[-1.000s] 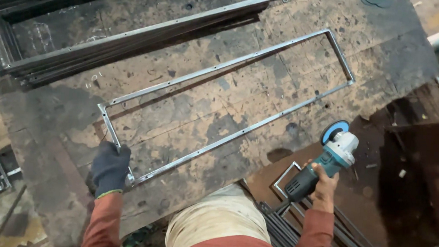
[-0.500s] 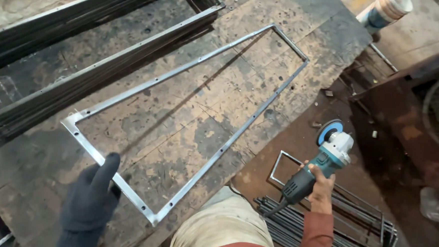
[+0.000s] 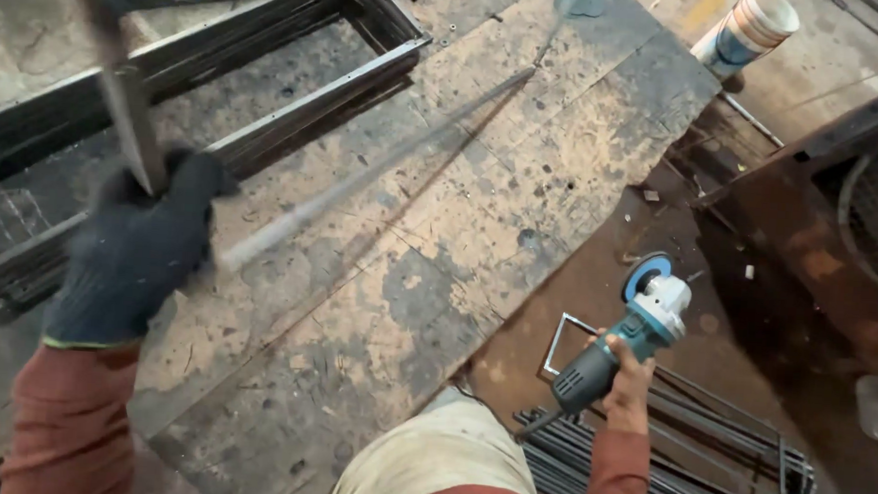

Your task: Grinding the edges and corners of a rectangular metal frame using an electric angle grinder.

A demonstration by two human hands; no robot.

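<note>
My left hand [image 3: 139, 246], in a dark work glove, grips one end of a long rectangular flat-steel frame [image 3: 362, 178] and holds it raised and tilted above the worn wooden workbench [image 3: 426, 296]; the frame is blurred by motion. My right hand [image 3: 628, 372], bare, holds a teal and white angle grinder [image 3: 630, 332] low at the bench's right side, its disc pointing away from me. The grinder is apart from the frame.
A stack of similar steel frames [image 3: 267, 88] lies at the back left of the bench. A bundle of rods and frames [image 3: 689, 451] rests on the floor at right. A rusty metal structure [image 3: 841, 218] stands at far right, and a bucket [image 3: 751, 33] at the top.
The frame lay flat on the bench with my left hand at its near corner; now my left hand has lifted it up on edge. The grinder hand stayed at the right.
</note>
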